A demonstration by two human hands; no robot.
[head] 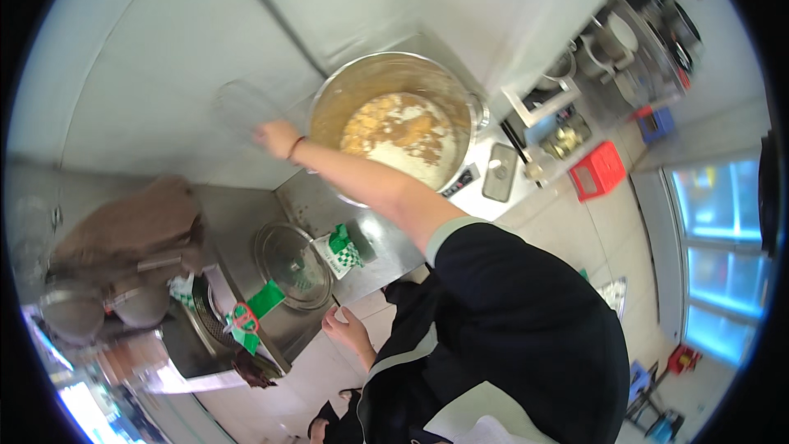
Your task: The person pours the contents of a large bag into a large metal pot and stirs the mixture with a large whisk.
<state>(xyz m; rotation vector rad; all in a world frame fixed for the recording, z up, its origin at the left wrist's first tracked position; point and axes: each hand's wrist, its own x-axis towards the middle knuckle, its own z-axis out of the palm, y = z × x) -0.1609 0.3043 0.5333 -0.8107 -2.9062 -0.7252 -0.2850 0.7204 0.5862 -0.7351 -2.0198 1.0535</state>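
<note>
My right arm reaches across a large steel stockpot [394, 74], whose bottom is covered with white and orange-brown powdery or granular contents [400, 129]. Beyond the pot's left rim, my right hand [277, 139] is closed around a blurred wire tool that looks like a whisk [237, 108], near the wall. Low beside the steel counter's front edge, my left hand [351, 330] has its fingers loosely apart and nothing visible in it. Nearest to it lies a round glass lid [290, 271]. A torn green-and-white packet [339, 253] rests beside the lid.
Red-handled scissors [245, 317] lie by green packaging [265, 299] at left. Right of the pot are a control panel [459, 182], a metal lid [500, 172] and a tray of pale pieces [566, 137]. A red stool [598, 171] stands on the floor. Another person's foot [318, 430] shows below.
</note>
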